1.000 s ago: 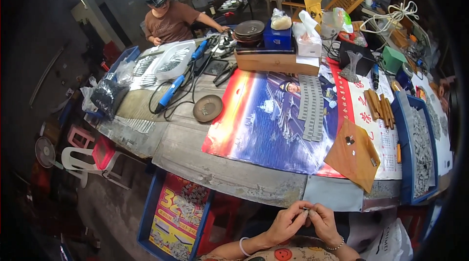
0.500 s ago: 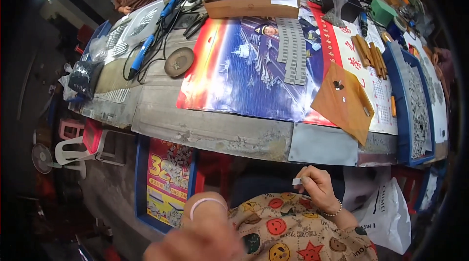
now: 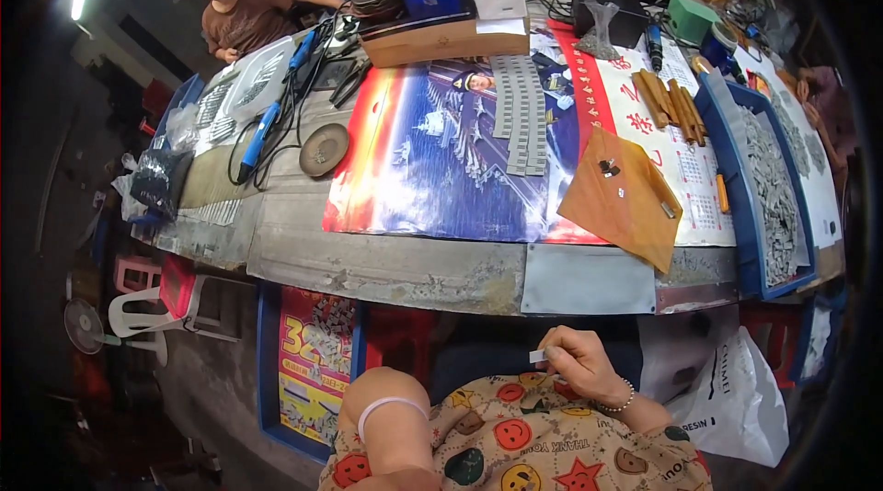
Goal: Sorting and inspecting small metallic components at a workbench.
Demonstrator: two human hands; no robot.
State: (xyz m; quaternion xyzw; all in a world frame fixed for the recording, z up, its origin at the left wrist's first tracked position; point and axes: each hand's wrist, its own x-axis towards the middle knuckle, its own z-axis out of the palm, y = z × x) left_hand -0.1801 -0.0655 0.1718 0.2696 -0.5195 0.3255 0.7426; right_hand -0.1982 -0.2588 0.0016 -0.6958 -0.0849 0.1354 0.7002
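Note:
My right hand (image 3: 579,360) is above my lap, just off the table's near edge. Its thumb and fingers pinch a small flat whitish rectangular piece (image 3: 537,357), which sticks out to the left. My left arm, with a white band (image 3: 391,402) round it, bends back to the lower edge. Only a sliver of my left hand (image 3: 395,483) seems to show there, its fingers hidden. On the table beyond, an orange-brown sheet (image 3: 625,206) carries a few small dark and shiny bits. Strips of small grey pieces (image 3: 522,123) lie on a colourful poster (image 3: 414,188).
A blue tray (image 3: 720,169) heaped with grey pieces stands at the right. Left are a round brown dish (image 3: 324,150), blue corded hand tools (image 3: 260,142) and a white tray (image 3: 260,77). A wooden box (image 3: 441,45) sits behind. Another person (image 3: 262,17) works at the far left.
My left hand, blurred at the lower edge before, has drawn almost out of view. My right hand still holds the small piece. The whole view has shifted slightly.

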